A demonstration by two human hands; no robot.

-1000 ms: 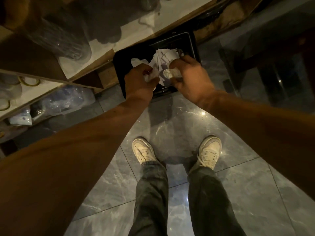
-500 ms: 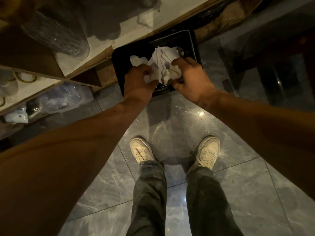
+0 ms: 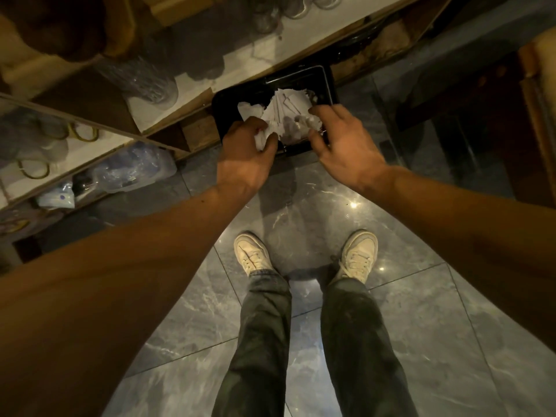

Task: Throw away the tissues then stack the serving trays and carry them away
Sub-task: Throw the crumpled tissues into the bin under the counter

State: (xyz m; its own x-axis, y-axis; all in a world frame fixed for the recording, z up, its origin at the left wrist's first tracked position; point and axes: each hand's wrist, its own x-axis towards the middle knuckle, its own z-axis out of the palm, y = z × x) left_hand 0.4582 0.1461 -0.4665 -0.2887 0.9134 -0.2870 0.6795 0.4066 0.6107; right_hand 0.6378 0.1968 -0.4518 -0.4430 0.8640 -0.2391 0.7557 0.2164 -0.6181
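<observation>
Two bare hands are reached forward over a black bin (image 3: 326, 85) that stands on the floor against the foot of a wooden counter (image 3: 198, 133). The left hand (image 3: 245, 155) is curled closed around a crumpled white tissue (image 3: 264, 136), which is pinched between the thumb and the bent fingers at the near left edge of the bin. The right hand (image 3: 343, 145) is spread, with the fingers apart and nothing gripped; its fingertips (image 3: 316, 111) are laid on or just above the pile of tissues (image 3: 288, 106), and it cannot be told if they really touch. The pile is seen inside the bin, mostly white folded and crushed sheets, filling the opening between the two hands.

The far rim of the bin is pushed close under the counter edge, and the near rim is partly hidden by both hands. On the left, open shelves (image 3: 60, 158) with plastic-wrapped items and rings are found near the left forearm. On the right, dark furniture (image 3: 481, 121) is placed well apart from the right arm. Below the hands, a grey marble tile floor (image 3: 421, 326) is open, where two white shoes (image 3: 252, 254) and dark jeans (image 3: 264, 341) are seen. The serving trays are not visible.
</observation>
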